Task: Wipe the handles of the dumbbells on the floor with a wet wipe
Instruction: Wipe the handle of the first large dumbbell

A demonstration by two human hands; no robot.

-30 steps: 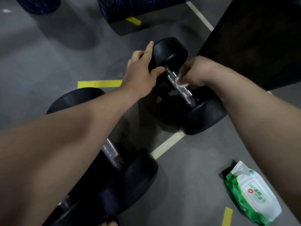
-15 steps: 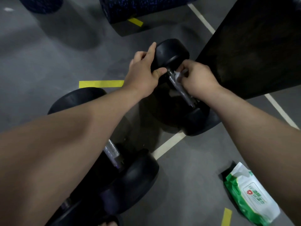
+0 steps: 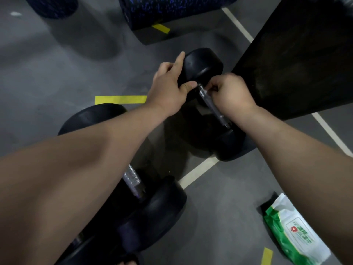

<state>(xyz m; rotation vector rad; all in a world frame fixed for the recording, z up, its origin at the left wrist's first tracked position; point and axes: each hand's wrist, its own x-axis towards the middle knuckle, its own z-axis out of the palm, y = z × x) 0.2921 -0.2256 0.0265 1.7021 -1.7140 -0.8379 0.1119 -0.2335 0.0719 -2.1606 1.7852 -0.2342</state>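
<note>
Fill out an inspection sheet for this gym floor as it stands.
Surface: grey floor, white lines, yellow tape marks.
Job's things: far dumbbell and near dumbbell lie on it; wet wipe pressed to the far handle, mostly hidden.
Clutter: wipe pack lying at right.
Hands: left hand grips the far dumbbell's outer head; right hand curls round its handle with the wipe.
Cables: nothing seen.
Surroundings: two blue-flecked rollers at top, dark panel at upper right.

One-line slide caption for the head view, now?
Left hand grips one head of the far dumbbell while the right hand presses a wet wipe onto its handle; wipe pack lies nearby.
</note>
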